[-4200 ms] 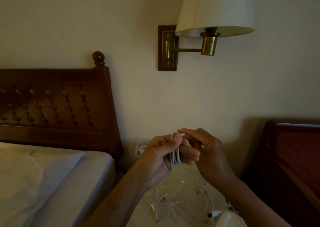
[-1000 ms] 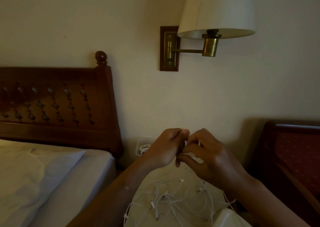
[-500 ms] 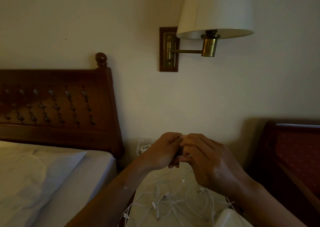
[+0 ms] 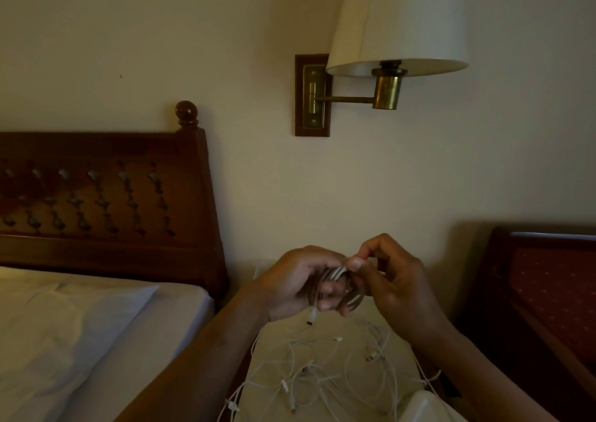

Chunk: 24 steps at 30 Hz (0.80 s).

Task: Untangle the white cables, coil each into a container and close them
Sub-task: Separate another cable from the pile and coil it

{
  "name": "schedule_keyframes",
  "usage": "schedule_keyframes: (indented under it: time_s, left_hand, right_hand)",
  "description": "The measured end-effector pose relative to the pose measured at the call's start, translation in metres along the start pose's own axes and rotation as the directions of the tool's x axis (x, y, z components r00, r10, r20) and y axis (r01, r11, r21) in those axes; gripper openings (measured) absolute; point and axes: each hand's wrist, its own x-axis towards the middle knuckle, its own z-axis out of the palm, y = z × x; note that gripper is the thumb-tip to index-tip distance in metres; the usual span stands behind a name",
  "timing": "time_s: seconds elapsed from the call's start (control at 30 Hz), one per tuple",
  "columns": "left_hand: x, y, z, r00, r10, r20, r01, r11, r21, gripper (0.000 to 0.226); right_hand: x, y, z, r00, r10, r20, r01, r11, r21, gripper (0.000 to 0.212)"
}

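Note:
A white cable wound into a small coil [image 4: 338,284] sits between both hands, above the nightstand. My left hand [image 4: 296,284] grips the coil from the left, and a plug end [image 4: 312,317] dangles below its fingers. My right hand [image 4: 393,284] pinches the top of the coil with thumb and forefinger. Below lies a tangle of loose white cables [image 4: 322,379] on the pale nightstand top [image 4: 274,350]. A white container edge [image 4: 425,405] shows at the bottom right. Another container stood behind my hands earlier and is hidden now.
A bed with white sheets [image 4: 80,334] and a carved wooden headboard [image 4: 106,202] stands on the left. A dark wooden chair with red upholstery [image 4: 548,292] is on the right. A wall lamp [image 4: 396,28] hangs overhead.
The hands have parted slightly and turned, so the wound coil and its dangling plug now show between them. The right hand's fingers have lifted to pinch the coil's top.

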Motion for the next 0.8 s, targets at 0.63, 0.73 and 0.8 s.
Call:
schedule_keyframes:
  time_s: [0.63,0.73,0.8]
  left_hand:
    - [0.0,-0.049,0.028,0.938,0.133,-0.32,-0.237,0.919,-0.315,0.041]
    - [0.001,-0.045,0.021,0.902,0.121,-0.415,-0.204,0.966,-0.16,0.041]
    - [0.001,-0.043,0.018,0.902,0.13,-0.412,-0.149,0.989,-0.016,0.043]
  right_hand:
    - [-0.002,0.001,0.032,0.924,0.122,-0.362,-0.126,0.992,0.011,0.009]
    - [-0.003,0.002,0.025,0.958,0.098,-0.269,-0.137,0.982,-0.13,0.012]
    - [0.0,0.0,0.014,0.985,0.032,-0.17,-0.075,0.964,-0.254,0.006]
